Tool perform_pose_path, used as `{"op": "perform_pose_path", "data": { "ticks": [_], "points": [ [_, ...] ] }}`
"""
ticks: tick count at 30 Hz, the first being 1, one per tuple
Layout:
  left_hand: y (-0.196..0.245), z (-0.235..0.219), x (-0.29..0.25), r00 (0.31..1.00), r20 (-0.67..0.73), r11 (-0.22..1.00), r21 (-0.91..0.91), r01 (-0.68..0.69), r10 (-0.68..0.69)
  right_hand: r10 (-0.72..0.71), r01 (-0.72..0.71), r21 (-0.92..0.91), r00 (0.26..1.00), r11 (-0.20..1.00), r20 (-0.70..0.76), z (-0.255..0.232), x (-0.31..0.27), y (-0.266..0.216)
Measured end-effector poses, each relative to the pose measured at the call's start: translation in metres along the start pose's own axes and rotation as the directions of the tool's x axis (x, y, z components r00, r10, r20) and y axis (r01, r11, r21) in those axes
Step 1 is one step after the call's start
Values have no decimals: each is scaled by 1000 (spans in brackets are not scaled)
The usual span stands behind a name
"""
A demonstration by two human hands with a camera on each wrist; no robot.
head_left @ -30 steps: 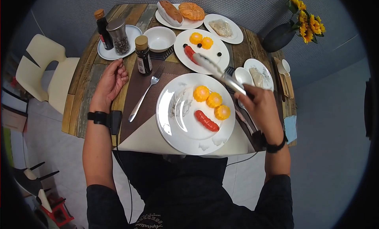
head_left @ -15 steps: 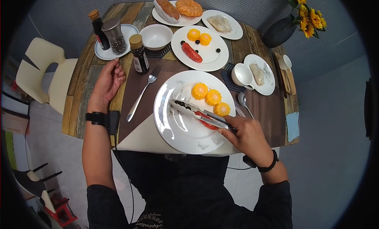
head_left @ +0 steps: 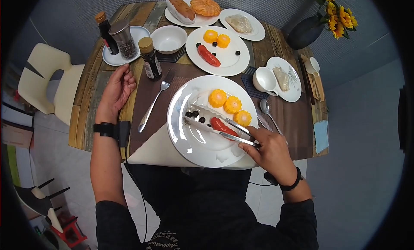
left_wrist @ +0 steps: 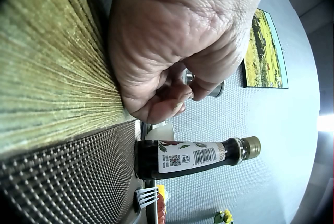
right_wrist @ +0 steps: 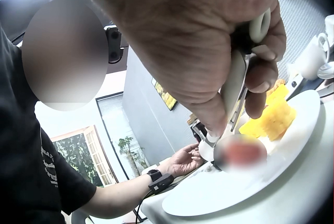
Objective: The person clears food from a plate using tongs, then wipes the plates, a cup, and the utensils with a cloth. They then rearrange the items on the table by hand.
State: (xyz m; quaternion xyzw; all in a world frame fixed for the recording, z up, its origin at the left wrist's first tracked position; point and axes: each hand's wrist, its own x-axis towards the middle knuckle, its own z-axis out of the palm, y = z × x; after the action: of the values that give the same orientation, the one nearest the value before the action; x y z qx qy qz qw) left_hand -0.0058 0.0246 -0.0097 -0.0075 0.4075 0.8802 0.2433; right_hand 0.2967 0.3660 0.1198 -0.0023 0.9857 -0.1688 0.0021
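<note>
Metal tongs (head_left: 239,139) | long axis: diagonal | tips: left, away | right hand (head_left: 269,151): grips

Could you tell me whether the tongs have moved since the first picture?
Yes, the tongs have moved down the head view, from over the smaller sausage plate to over the large near plate.
</note>
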Motion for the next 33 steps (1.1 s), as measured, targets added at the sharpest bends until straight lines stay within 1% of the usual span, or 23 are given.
{"op": "perform_pose_path", "data": {
  "ticks": [4, 6, 7, 9, 10, 13, 16, 17, 19, 22, 26, 28, 31, 33],
  "points": [
    [0, 1, -1, 1000, 6, 1000, -8, 2, -2, 4, -4, 17, 1000, 1000, -15, 1, -4, 4],
    [0, 2, -1, 1000, 4, 1000, -4, 2, -2, 9, -3, 91, 998, 996, -58, -1, -7, 6],
    [1, 2, -1, 1000, 2, 1000, -1, -1, 1, 10, -4, 91, 998, 996, -58, -3, -10, 7],
    [1, 2, -1, 1000, 1, 1000, 0, 1, -1, 91, -74, 177, 992, 981, -89, -9, -18, 9],
    [1, 2, -1, 1000, 0, 1000, 0, 2, -2, 90, -74, 177, 992, 982, -87, -10, -22, 12],
    [0, 1, -1, 1000, -1, 1000, 2, -1, 1, 175, -139, 252, 976, 958, -128, -13, -40, 20],
    [0, 1, -1, 1000, 10, 1000, 4, -2, 2, 216, -178, 243, 966, 954, -141, -13, -58, 29],
    [0, 0, 0, 1000, 10, 1000, 5, 0, 0, 218, -179, 244, 966, 953, -141, -14, -64, 31],
    [0, -3, 1, 1000, 25, 1000, 5, -2, 2, 271, -246, 237, 959, 940, -79, -17, -72, 33],
    [0, 1, -1, 1000, 27, 1000, 22, -10, 9, 302, -285, 239, 953, 928, -38, -18, -77, 29],
    [0, -1, -1, 999, 43, 1000, 27, -2, 1, 286, -260, 244, 955, 934, -76, -7, -82, 33],
    [0, -2, 0, 999, 37, 1000, 26, -10, 9, 236, -211, 210, 966, 955, -102, -2, -81, 36],
    [1, -1, -1, 999, 48, 1000, 29, -11, 10, 218, -201, 163, 971, 966, -93, -3, -79, 36],
    [1, -2, -1, 999, 47, 1000, 28, -12, 10, 224, -208, 171, 971, 963, -84, -2, -79, 37]
  ]
}}
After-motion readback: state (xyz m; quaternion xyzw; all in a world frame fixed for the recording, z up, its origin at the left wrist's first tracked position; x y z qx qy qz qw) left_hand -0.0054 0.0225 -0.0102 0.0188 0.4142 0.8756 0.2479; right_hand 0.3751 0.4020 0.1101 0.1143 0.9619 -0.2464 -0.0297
